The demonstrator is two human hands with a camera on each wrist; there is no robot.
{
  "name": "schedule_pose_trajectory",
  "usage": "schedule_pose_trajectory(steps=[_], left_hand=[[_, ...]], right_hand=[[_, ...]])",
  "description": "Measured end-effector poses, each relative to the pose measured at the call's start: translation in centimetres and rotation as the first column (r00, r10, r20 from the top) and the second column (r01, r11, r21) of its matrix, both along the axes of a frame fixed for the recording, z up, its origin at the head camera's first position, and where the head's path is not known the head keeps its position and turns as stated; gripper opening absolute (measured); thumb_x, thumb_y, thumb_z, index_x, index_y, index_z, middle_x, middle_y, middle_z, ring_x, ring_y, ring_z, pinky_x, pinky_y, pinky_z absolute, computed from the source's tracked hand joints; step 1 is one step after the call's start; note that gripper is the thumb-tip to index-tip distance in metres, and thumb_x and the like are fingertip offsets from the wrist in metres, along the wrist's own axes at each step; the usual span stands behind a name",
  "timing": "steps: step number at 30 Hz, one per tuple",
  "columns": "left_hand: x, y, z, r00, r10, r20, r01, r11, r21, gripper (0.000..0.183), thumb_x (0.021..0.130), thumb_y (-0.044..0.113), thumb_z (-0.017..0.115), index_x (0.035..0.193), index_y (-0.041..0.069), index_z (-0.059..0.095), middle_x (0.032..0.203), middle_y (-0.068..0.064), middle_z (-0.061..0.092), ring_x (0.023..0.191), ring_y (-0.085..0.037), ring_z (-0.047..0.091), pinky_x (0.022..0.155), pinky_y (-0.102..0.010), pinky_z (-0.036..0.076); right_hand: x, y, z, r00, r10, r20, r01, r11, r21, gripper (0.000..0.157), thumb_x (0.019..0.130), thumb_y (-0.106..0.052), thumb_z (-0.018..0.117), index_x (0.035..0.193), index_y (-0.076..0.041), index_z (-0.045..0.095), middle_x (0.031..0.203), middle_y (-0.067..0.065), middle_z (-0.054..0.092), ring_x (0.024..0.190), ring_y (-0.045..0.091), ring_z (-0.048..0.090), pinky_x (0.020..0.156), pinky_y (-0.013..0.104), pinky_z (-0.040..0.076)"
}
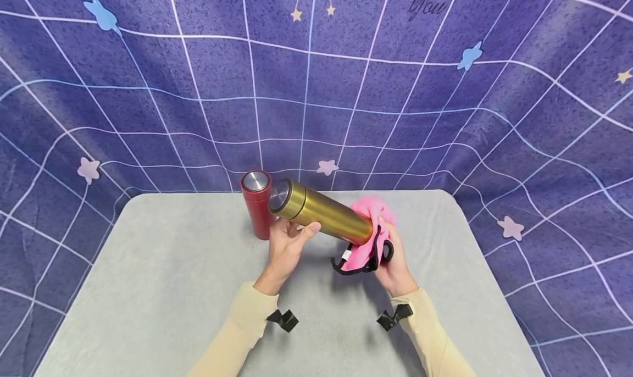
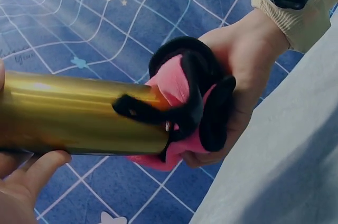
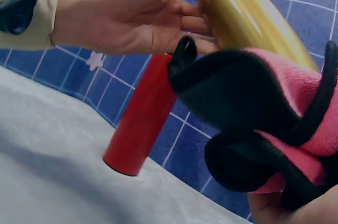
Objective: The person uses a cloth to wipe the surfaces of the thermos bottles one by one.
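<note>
While the left hand (image 1: 287, 248) grips the smooth gold metallic cylindrical flask (image 1: 328, 215) with its thumb near the silver-topped cap (image 1: 280, 194) end, the right hand (image 1: 395, 267) holds the soft pink fabric cloth with black edging (image 1: 361, 259) bunched about the flask's other end. From my remote post I see the flask tilted between the two hands, over the pale grey counter (image 1: 173, 278), its cap end higher. I judge its body rigid and fairly weighty, and its glossy wall likely to slip, so I would keep one palm beneath the middle and brace the base, rather than trust a hold on the cap. The cloth looks light and limp; its thicker black edging should give the surest pinch. Farther out, a red cylindrical flask with a silver lid (image 1: 258, 217) stands upright before the blue-purple gridded curtain (image 1: 222, 113).
</note>
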State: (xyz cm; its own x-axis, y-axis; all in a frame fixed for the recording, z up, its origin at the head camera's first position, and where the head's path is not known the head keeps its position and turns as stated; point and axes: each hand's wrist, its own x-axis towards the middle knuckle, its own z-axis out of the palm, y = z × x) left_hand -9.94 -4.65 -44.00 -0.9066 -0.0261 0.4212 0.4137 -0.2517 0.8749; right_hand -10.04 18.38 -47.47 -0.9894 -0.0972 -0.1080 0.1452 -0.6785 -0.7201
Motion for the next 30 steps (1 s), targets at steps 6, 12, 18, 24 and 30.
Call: schedule_pose_trajectory(steps=[6, 12, 18, 24, 30], left_hand=[[0.0, -0.1, -0.6, 1.0, -0.01, -0.022, 0.01, 1.0, 0.004, 0.04, 0.092, -0.007, 0.076, 0.129, -0.012, 0.061, 0.117, 0.005, 0.074, 0.11, -0.011, 0.07, 0.094, -0.028, 0.062], [0.1, 0.1, -1.1, 0.998, -0.007, -0.06, 0.007, 1.0, -0.001, 0.043, 0.09, -0.011, 0.077, 0.13, -0.004, 0.064, 0.12, 0.003, 0.073, 0.111, -0.013, 0.07, 0.096, -0.032, 0.063], [-0.1, 0.1, -1.3, 0.998, 0.006, -0.055, -0.007, 1.0, -0.014, 0.042, 0.089, -0.013, 0.078, 0.128, -0.004, 0.066, 0.118, 0.002, 0.074, 0.106, -0.013, 0.071, 0.095, -0.034, 0.063], [-0.3, 0.2, -1.4, 0.999, -0.011, -0.044, 0.008, 0.998, -0.062, 0.042, 0.088, -0.012, 0.079, 0.128, -0.008, 0.065, 0.117, 0.001, 0.075, 0.102, -0.014, 0.072, 0.095, -0.038, 0.064], [-0.2, 0.1, -1.6, 0.999, -0.004, -0.034, 0.002, 0.998, -0.066, 0.039, 0.087, -0.013, 0.08, 0.124, -0.01, 0.067, 0.112, -0.002, 0.076, 0.099, -0.013, 0.073, 0.094, -0.038, 0.064]], right_hand=[[0.4, -0.2, -0.7, 0.994, 0.108, 0.022, -0.105, 0.991, -0.087, 0.034, 0.116, -0.036, 0.043, 0.136, -0.023, 0.066, 0.127, 0.003, 0.068, 0.11, 0.02, 0.069, 0.1, 0.035, 0.06], [1.0, -0.2, -1.0, 0.976, 0.219, 0.017, -0.215, 0.968, -0.129, 0.037, 0.118, -0.038, 0.034, 0.148, -0.033, 0.056, 0.132, 0.009, 0.067, 0.112, 0.033, 0.074, 0.093, 0.044, 0.065], [1.1, -0.6, -1.1, 0.97, 0.23, 0.08, -0.213, 0.96, -0.182, 0.035, 0.117, -0.038, 0.039, 0.148, -0.035, 0.055, 0.134, 0.013, 0.068, 0.113, 0.033, 0.074, 0.084, 0.042, 0.066], [2.0, -0.7, -1.5, 0.959, 0.229, 0.169, -0.201, 0.966, -0.165, 0.04, 0.114, -0.047, 0.044, 0.143, -0.021, 0.055, 0.131, 0.014, 0.07, 0.111, 0.028, 0.074, 0.083, 0.041, 0.067], [3.0, -0.4, -1.6, 0.958, 0.263, 0.118, -0.228, 0.941, -0.249, 0.041, 0.117, -0.042, 0.038, 0.137, -0.018, 0.064, 0.133, 0.014, 0.072, 0.117, 0.03, 0.073, 0.093, 0.045, 0.065]])
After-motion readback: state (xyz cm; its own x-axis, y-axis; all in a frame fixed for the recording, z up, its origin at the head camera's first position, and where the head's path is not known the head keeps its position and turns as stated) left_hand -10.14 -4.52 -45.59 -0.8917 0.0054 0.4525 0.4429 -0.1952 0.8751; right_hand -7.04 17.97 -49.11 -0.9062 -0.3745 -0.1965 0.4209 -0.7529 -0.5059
